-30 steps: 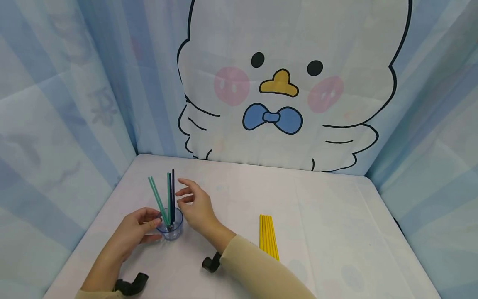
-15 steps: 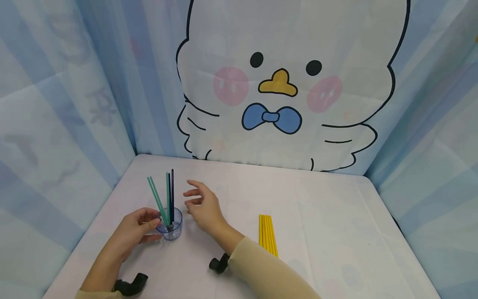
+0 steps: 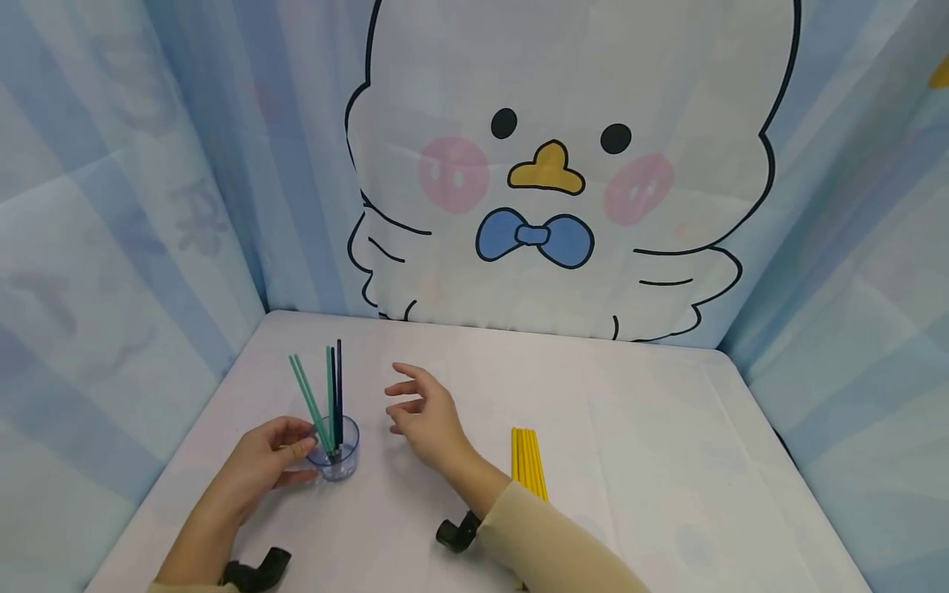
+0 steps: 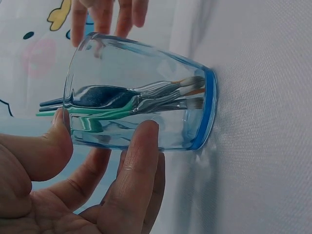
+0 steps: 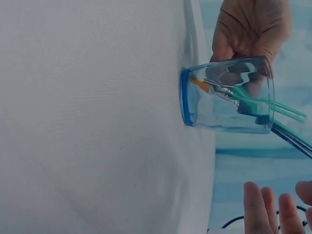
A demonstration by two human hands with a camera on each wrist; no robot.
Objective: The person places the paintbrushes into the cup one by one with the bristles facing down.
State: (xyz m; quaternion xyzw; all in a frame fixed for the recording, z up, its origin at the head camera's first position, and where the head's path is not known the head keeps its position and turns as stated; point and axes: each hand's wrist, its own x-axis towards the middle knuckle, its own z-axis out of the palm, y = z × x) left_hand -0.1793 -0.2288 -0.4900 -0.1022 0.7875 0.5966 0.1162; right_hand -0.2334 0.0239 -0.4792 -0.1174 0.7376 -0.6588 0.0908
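Observation:
A clear cup (image 3: 348,466) with a blue base stands upright on the left part of the table. Inside it lean paintbrushes, bristle ends down: teal ones (image 3: 306,390) and dark blue ones (image 3: 339,387). My left hand (image 3: 255,463) holds the cup's left side, thumb near the rim and fingers on the wall, as the left wrist view shows the cup (image 4: 146,124) up close. To the right of the cup, apart from it, my right hand (image 3: 432,422) is in the air with loosely bent fingers and nothing in them.
Several thin yellow sticks (image 3: 528,463) lie side by side right of my right forearm, their near ends hidden by the sleeve (image 3: 556,539). Black curved pieces (image 3: 458,534) sit at both wrists. A curtain with a cartoon bird (image 3: 549,247) closes off the back of the white table (image 3: 667,461).
My right hand has drawn away from the brushes to the right, its fingers holding nothing throughout. The left hand stays at the cup. The head view has shifted slightly.

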